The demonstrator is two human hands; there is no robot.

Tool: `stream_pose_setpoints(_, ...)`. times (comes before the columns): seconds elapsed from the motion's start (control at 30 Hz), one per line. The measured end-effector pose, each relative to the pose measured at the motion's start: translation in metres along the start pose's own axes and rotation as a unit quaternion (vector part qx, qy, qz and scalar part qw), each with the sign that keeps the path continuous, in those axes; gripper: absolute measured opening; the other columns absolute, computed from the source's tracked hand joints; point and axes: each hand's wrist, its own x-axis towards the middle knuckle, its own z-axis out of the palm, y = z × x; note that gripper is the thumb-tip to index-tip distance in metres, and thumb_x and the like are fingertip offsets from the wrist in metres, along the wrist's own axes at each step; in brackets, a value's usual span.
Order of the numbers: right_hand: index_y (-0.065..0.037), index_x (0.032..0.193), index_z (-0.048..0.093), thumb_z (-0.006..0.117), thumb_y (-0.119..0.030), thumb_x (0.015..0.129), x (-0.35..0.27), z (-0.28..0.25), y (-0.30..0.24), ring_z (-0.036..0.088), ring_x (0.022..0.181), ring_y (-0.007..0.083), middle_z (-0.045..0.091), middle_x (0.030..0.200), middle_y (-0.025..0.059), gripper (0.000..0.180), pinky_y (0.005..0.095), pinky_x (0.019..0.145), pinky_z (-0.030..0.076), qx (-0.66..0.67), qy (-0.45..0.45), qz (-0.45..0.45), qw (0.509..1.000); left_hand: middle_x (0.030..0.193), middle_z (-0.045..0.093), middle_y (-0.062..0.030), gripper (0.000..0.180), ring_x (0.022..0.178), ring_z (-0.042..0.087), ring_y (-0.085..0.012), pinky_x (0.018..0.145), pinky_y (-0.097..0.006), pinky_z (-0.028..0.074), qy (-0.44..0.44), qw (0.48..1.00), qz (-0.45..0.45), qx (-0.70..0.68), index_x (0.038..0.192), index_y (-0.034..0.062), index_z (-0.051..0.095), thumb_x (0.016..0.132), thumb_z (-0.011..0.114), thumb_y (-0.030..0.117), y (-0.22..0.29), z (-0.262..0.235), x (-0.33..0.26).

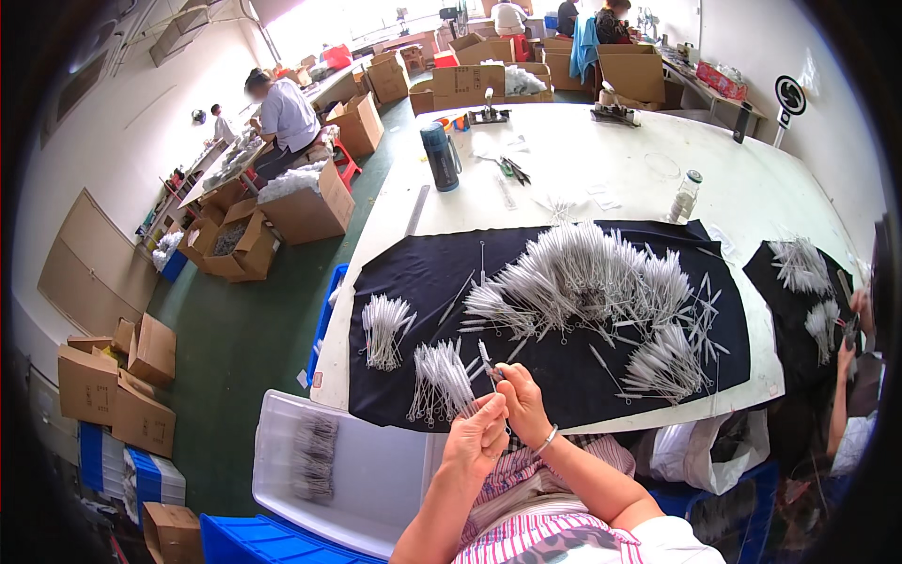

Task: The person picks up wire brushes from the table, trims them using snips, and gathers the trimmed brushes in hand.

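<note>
My left hand [477,438] and my right hand [523,404] meet at the near edge of the table, fingers closed. A thin brush [484,353] with white bristles and a wire stem sticks up from between them. Fingers hide its lower part, and whether anything else is gripped is unclear. Just beyond my left hand a bunch of white brushes [440,378] lies on a dark cloth [554,376]. Another bunch [383,331] rests farther left. A large heap of brushes [587,268] fans across the cloth's far half, with a smaller fan [669,365] to the right.
A pale plastic bin [376,479] with bundled brushes stands below the table's left edge. Farther back on the table are a thermos [439,157], pliers [515,171] and a glass bottle [686,197]. A co-worker's hand [844,359] is at the far right, beside more brushes.
</note>
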Motion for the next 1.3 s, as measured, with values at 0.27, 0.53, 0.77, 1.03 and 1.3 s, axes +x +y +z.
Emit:
stream_pose_setpoints(0.27, -0.001, 0.095, 0.054, 0.051, -0.014, 0.081, 0.002, -0.002, 0.006, 0.049, 0.070, 0.0221, 0.050, 0.077, 0.0084, 0.019, 0.0300, 0.064, 0.039, 0.018, 0.026, -0.007, 0.999, 0.060, 0.054, 0.0000, 0.009, 0.032, 0.030, -0.0020, 0.029, -0.018, 0.019, 0.009, 1.000, -0.016, -0.015, 0.076, 0.0059, 0.056, 0.082, 0.054, 0.012, -0.002, -0.001, 0.001)
stream_pose_setpoints(0.53, 0.000, 0.101, 0.054, 0.047, -0.019, 0.086, 0.006, -0.026, 0.007, 0.045, 0.070, 0.0126, 0.048, 0.077, 0.0047, 0.024, 0.0234, 0.063, 0.037, 0.015, -0.022, 0.020, 0.999, 0.059, 0.055, -0.0003, 0.010, 0.032, 0.031, -0.0022, 0.029, -0.018, 0.018, 0.012, 1.000, -0.008, -0.013, 0.072, 0.0060, 0.056, 0.081, 0.056, 0.010, -0.002, -0.001, -0.001)
stream_pose_setpoints(0.77, 0.000, 0.101, 0.053, 0.048, -0.019, 0.086, -0.003, -0.010, 0.008, 0.046, 0.067, 0.0144, 0.047, 0.076, 0.0061, 0.025, 0.0244, 0.061, 0.038, 0.093, -0.028, 0.025, 0.995, 0.061, 0.054, -0.0003, 0.008, 0.033, 0.032, -0.0018, 0.029, -0.017, 0.018, 0.031, 1.000, -0.005, 0.001, 0.073, 0.0063, 0.055, 0.080, 0.056, 0.010, -0.003, 0.003, -0.001)
stream_pose_setpoints(1.03, 0.001, 0.101, 0.052, 0.049, -0.015, 0.084, 0.002, -0.005, 0.001, 0.049, 0.071, 0.0192, 0.049, 0.079, 0.0089, 0.024, 0.0261, 0.064, 0.040, 0.052, -0.040, 0.014, 0.998, 0.056, 0.049, 0.0024, 0.009, 0.033, 0.030, -0.0022, 0.030, -0.018, 0.020, 0.029, 0.999, -0.012, 0.002, 0.074, 0.0060, 0.055, 0.078, 0.060, 0.012, -0.004, 0.003, -0.004)
stream_pose_setpoints(1.3, 0.002, 0.097, 0.054, 0.050, -0.014, 0.083, 0.001, 0.001, 0.004, 0.049, 0.070, 0.0191, 0.049, 0.077, 0.0094, 0.021, 0.0269, 0.063, 0.040, 0.056, -0.035, 0.025, 0.997, 0.057, 0.049, 0.0023, 0.010, 0.033, 0.030, -0.0022, 0.030, -0.018, 0.019, 0.027, 1.000, -0.012, -0.004, 0.074, 0.0049, 0.055, 0.079, 0.059, 0.013, -0.004, 0.001, -0.005)
